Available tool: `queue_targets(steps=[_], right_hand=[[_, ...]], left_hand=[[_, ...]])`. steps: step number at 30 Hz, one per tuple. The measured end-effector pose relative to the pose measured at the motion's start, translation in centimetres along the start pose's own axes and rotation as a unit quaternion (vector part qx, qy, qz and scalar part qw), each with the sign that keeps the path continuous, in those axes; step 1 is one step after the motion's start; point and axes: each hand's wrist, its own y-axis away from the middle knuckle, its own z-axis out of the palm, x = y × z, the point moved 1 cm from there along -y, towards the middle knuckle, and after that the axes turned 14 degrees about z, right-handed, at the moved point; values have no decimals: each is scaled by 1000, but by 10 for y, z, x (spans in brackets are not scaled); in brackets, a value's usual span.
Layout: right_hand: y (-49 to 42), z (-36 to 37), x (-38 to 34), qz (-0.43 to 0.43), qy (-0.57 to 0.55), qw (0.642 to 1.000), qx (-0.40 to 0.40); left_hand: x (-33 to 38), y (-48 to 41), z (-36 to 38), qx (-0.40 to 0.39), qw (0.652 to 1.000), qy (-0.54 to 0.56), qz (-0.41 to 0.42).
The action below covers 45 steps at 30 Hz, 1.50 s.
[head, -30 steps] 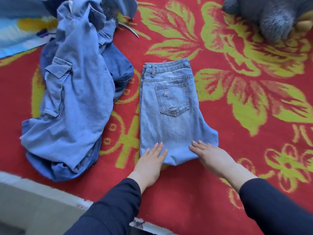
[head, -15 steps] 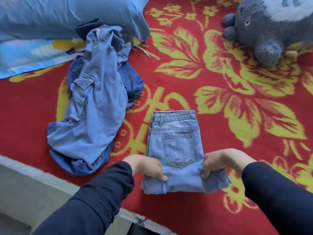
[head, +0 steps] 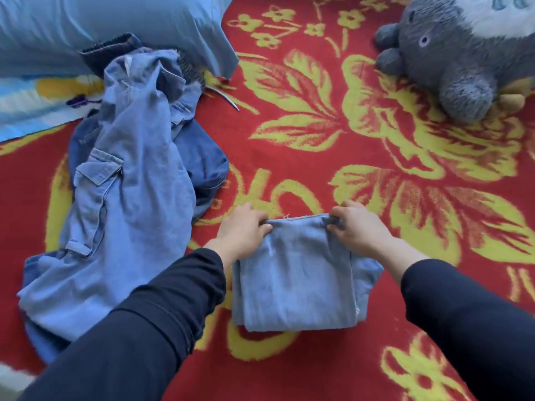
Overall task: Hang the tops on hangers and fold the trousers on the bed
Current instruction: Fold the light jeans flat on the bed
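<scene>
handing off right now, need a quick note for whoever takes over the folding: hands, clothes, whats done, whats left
Left hand grips the far left corner of the light blue jeans.
Right hand pinches the far right corner.
The jeans lie folded into a compact block on the red blanket.
Denim pile lies unfolded to their left, over a darker denim piece.
Done: light jeans folded; only release and smoothing remain.
Left: sort and fold the pile; I cannot tell whether it holds tops.
</scene>
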Motion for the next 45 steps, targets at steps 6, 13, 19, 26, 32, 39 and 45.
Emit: queue_targets(steps=[6,13,19,26,32,39,45], right_hand=[[-29,35,-9,16,-131,983,-129],[-41,41,-11,20,-13,980,-198],[-18,31,-13,43,11,974,-224],[44,-18,-22,5,20,982,-189],[124,-106,-61,-101,43,990,-82],[270,-219,-129,-232,88,968,47],[411,-283,-215,-359,119,917,128]], left_hand=[[-26,-11,39,-72,990,119,-31],[-29,-14,32,-174,976,120,-51],[-7,2,31,-168,967,181,-65],[28,54,-7,-86,977,195,-15],[78,133,-93,56,991,121,-12],[157,292,-211,189,979,63,-47],[201,458,-290,284,953,-15,-106]])
